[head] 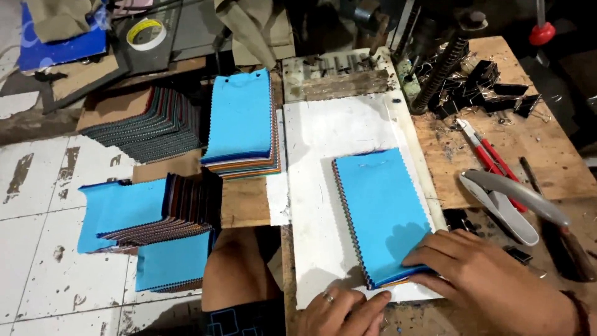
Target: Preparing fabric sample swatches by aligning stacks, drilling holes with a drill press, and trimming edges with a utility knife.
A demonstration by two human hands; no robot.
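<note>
The left hand (341, 311) lies low near the bottom edge, palm down, fingers loosely curled and pointing right, a ring on one finger. The right hand (491, 280) reaches in from the lower right, palm down, fingers stretched leftward and pressed flat.

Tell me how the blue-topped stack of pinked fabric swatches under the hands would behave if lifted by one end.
The blue-topped stack of fabric swatches is many thin cloth layers, so it would probably droop and fan apart. The right hand presses its near corner while the left hand rests on the white board; pushed, layers may slide askew.
</note>
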